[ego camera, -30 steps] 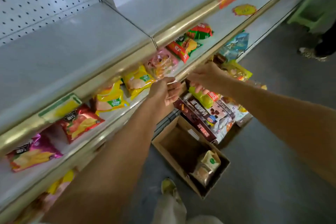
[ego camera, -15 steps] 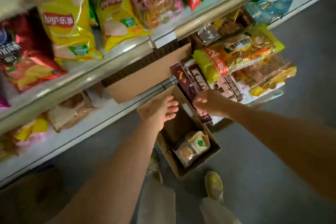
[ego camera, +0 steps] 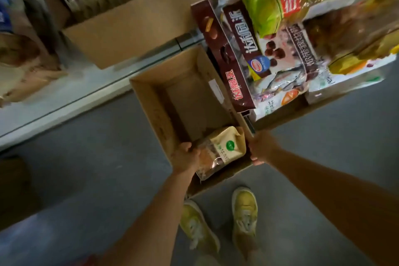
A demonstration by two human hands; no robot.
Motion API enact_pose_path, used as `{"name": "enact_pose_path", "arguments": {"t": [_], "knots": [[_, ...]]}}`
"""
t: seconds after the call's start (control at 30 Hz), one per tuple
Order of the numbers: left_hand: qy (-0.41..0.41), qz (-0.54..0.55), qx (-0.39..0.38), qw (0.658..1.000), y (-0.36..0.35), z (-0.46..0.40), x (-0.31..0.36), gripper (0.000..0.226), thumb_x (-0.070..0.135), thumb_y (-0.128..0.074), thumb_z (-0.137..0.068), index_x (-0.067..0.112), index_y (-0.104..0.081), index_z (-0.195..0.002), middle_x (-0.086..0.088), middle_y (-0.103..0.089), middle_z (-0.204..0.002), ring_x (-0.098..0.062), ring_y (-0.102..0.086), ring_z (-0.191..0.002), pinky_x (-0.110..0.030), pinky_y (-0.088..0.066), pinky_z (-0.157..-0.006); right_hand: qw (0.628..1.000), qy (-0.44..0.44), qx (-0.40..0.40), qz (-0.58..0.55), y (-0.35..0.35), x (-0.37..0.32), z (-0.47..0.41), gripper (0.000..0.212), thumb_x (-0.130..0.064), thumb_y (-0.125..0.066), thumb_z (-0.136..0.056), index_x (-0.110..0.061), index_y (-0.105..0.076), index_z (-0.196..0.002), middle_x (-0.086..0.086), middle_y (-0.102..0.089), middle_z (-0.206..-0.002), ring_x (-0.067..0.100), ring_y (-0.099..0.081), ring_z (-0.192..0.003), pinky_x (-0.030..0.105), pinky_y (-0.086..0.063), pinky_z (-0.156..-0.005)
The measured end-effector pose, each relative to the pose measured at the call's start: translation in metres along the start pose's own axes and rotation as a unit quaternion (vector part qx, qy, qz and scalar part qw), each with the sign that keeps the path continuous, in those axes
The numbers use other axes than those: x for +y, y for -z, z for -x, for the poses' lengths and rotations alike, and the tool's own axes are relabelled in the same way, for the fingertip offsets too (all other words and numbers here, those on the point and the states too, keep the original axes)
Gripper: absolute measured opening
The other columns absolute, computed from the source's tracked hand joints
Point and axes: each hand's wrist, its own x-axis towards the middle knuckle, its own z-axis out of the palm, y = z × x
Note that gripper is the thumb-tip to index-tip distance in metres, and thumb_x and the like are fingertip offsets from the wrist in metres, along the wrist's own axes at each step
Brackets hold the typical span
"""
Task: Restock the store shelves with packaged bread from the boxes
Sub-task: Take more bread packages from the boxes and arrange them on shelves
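Hands down from the shelf a second ago, now at the box (ego camera: 164, 101): left hand (ego camera: 186, 158) and right hand (ego camera: 260, 149) gripping its near corners, bread (ego camera: 220, 151) inside between them, ready for lifting.

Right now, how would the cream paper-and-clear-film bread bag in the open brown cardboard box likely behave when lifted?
The cream paper-and-clear-film bread bag would probably flex, since its film looks crinkled. It likely feels light for its bulk. The glossy film may be slippery, so the left hand at its edge might need a firm pinch. It lies alone in the open brown cardboard box.
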Motion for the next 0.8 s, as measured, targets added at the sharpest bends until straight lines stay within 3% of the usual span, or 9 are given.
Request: {"name": "enact_pose_path", "arguments": {"t": [0.1, 0.17, 0.3, 0.37, 0.47, 0.57, 0.67, 0.8], "knots": [[-0.088, -0.116, 0.027, 0.989, -0.018, -0.029, -0.014, 0.041, 0.03, -0.053, -0.099, 0.015, -0.053, -0.138, -0.006, -0.056, -0.139, -0.026, -0.053, -0.126, -0.042, -0.043, -0.108, 0.993, -0.086, -0.006, -0.083, -0.019, 0.011, -0.028, 0.028, -0.006, -0.04, -0.101, 0.011, -0.048, -0.122, 0.027, -0.06, -0.084, 0.042, -0.068, -0.086, 0.044, -0.059, -0.072], [-0.148, -0.181, 0.015, 0.972, -0.031, -0.048, -0.013, 0.041, 0.039, -0.047, -0.102, 0.021, -0.052, -0.139, -0.004, -0.056, -0.137, -0.024, -0.053, -0.126, -0.043, -0.045, -0.105, 0.986, -0.112, 0.001, -0.12, -0.03, 0.014, -0.039, 0.025, -0.011, -0.036, -0.103, 0.005, -0.045, -0.121, 0.025, -0.057, -0.075, 0.042, -0.07, -0.08, 0.048, -0.06, -0.075], [-0.217, -0.211, -0.062, 0.951, -0.066, -0.079, 0.003, 0.05, 0.048, -0.043, -0.101, 0.025, -0.043, -0.145, -0.005, -0.055, -0.141, -0.024, -0.057, -0.123, -0.045, -0.048, -0.1, 0.986, -0.097, 0.02, -0.136, -0.043, 0.022, -0.063, 0.022, -0.026, -0.047, -0.101, -0.003, -0.048, -0.101, 0.019, -0.063, -0.076, 0.029, -0.068, -0.058, 0.042, -0.061, -0.062], [-0.246, -0.247, -0.081, 0.934, -0.081, -0.088, 0.011, 0.051, 0.048, -0.045, -0.101, 0.024, -0.044, -0.146, -0.004, -0.056, -0.141, -0.024, -0.057, -0.124, -0.043, -0.048, -0.099, 0.992, -0.089, 0.034, -0.078, -0.048, 0.026, -0.073, 0.027, -0.029, -0.053, -0.099, -0.002, -0.051, -0.099, 0.018, -0.065, -0.08, 0.024, -0.066, -0.05, 0.032, -0.056, -0.045], [-0.283, -0.351, -0.042, 0.892, -0.093, -0.095, 0.016, 0.045, 0.049, -0.051, -0.098, 0.024, -0.054, -0.136, -0.004, -0.066, -0.122, -0.022, -0.066, -0.106, -0.036, -0.054, -0.08, 0.996, -0.067, 0.03, -0.041, -0.059, 0.032, -0.084, 0.027, -0.031, -0.056, -0.098, -0.005, -0.051, -0.103, 0.015, -0.063, -0.09, 0.024, -0.066, -0.06, 0.022, -0.046, -0.034], [-0.312, -0.417, 0.014, 0.853, -0.092, -0.1, 0.017, 0.035, 0.048, -0.048, -0.1, 0.019, -0.064, -0.112, 0.0, -0.065, -0.091, -0.017, -0.065, -0.084, -0.027, -0.043, -0.06, 0.997, -0.041, 0.051, 0.048, -0.067, 0.035, -0.09, 0.021, -0.027, -0.056, -0.097, -0.009, -0.049, -0.088, 0.01, -0.063, -0.089, 0.022, -0.068, -0.068, 0.029, -0.057, -0.051], [-0.341, -0.463, 0.029, 0.818, -0.084, -0.1, 0.023, 0.032, 0.04, -0.045, -0.103, 0.016, -0.065, -0.104, -0.002, -0.066, -0.089, -0.018, -0.063, -0.081, -0.028, -0.041, -0.062, 0.979, 0.003, 0.102, 0.179, -0.067, 0.035, -0.088, 0.022, -0.028, -0.058, -0.095, -0.016, -0.049, -0.078, 0.005, -0.065, -0.087, 0.023, -0.066, -0.081, 0.038, -0.057, -0.075], [-0.372, -0.513, 0.052, 0.772, -0.068, -0.093, 0.027, 0.027, 0.032, -0.042, -0.106, 0.016, -0.064, -0.104, -0.004, -0.069, -0.097, -0.023, -0.069, -0.093, -0.031, -0.049, -0.068, 0.962, 0.053, 0.135, 0.23, -0.067, 0.032, -0.077, 0.013, -0.028, -0.051, -0.095, -0.021, -0.062, -0.093, -0.001, -0.062, -0.089, 0.02, -0.058, -0.083, 0.033, -0.044, -0.07]]}}
